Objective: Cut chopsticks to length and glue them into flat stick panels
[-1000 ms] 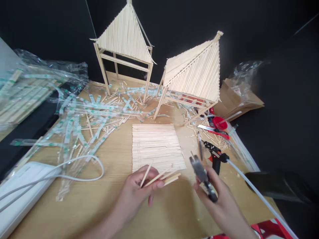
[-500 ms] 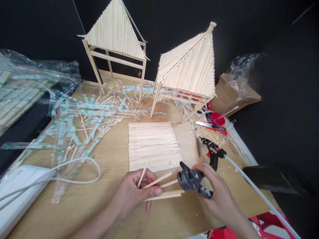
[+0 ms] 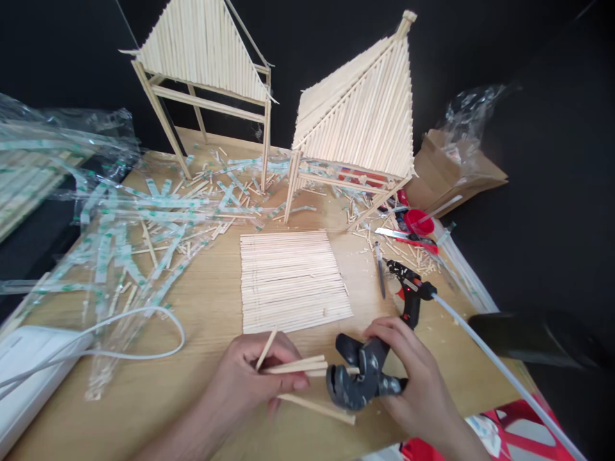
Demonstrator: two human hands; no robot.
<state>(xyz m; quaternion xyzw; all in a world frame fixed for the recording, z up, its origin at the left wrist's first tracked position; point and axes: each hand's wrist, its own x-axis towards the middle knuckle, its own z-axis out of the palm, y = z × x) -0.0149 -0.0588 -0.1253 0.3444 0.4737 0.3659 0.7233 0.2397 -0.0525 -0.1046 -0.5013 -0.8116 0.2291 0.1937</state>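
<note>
My left hand is closed around several thin wooden sticks that fan out to the right, one of them slanting down. In my right hand is a dark hand cutter, its head beside the stick ends. Whether its jaws touch a stick cannot be made out. Behind my hands lies a flat panel of sticks laid side by side. A black glue gun rests right of the panel, with a pen and a box cutter near it.
Two stick-built house models stand at the back, the right one nearer. Plastic wrappers and offcuts cover the left. A white cable loops at the left. The glue gun's pale cord crosses the right; a paper bag stands behind.
The cutter has turned and come slightly down and left over the stick ends. One stick in my left hand now slants lower. The whole view has shifted a little.
</note>
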